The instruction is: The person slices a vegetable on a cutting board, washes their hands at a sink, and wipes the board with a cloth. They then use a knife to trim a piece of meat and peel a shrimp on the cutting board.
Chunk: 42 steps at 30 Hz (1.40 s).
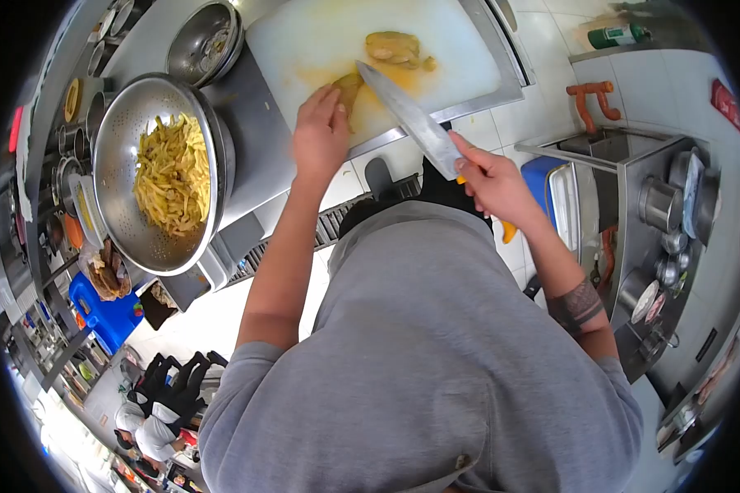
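My right hand (493,181) is closed around the orange handle of a large kitchen knife (415,123). Its broad blade slants up and left over a white cutting board (460,74), the tip close to a piece of chicken (349,89). Fingers of my left hand (321,135) are bent together and grip that yellowish piece from its left side. A larger chicken piece (392,48) lies farther back on the board, with yellow juice spread around both.
Left of the board, a steel colander (107,172) holds a heap of yellow strips (173,172). A smaller metal bowl (181,57) stands behind it. Pots (659,204) fill a steel rack at right. Other people (152,427) are far off at lower left.
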### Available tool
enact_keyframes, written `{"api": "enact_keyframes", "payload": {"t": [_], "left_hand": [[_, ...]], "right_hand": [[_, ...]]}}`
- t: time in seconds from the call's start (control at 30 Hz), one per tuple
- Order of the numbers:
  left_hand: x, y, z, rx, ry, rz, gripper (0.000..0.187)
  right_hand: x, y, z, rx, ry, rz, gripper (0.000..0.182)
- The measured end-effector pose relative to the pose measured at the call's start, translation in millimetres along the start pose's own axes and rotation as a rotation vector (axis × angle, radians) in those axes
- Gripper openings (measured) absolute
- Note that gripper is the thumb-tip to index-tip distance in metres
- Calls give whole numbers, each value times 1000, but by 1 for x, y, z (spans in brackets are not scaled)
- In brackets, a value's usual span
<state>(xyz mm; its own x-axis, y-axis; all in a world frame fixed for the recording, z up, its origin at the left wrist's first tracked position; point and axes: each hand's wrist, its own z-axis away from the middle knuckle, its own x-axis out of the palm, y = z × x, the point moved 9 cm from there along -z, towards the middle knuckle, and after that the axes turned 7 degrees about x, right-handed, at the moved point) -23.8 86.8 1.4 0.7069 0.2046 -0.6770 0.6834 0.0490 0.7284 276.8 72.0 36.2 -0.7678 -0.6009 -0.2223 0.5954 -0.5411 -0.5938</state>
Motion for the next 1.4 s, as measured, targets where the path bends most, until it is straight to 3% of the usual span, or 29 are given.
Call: {"api": "enact_keyframes", "payload": {"t": [0.1, 0.17, 0.27, 0.63, 0.9, 1.03, 1.1, 1.4], "left_hand": [[1, 7, 8, 95, 20, -9, 51], [7, 19, 3, 365, -66, -247, 54], [18, 13, 5, 374, -158, -330, 59], [20, 14, 5, 406, -190, -333, 62], [23, 11, 4, 403, -183, -332, 66], [23, 10, 6, 383, -189, -345, 68], [22, 9, 6, 366, -192, -341, 69], [27, 9, 7, 397, -270, -392, 80]], "right_hand": [[21, -5, -7, 9, 9, 24, 51], [26, -8, -14, -4, 60, -48, 50], [30, -14, -16, -3, 51, -28, 50], [33, -21, -42, -62, 54, 21, 50], [58, -74, -85, -247, 75, 69, 52], [59, -47, -62, -231, 39, 70, 53], [62, -22, -46, -124, 31, 86, 52], [78, -47, -46, -246, 61, 61, 53]]}}
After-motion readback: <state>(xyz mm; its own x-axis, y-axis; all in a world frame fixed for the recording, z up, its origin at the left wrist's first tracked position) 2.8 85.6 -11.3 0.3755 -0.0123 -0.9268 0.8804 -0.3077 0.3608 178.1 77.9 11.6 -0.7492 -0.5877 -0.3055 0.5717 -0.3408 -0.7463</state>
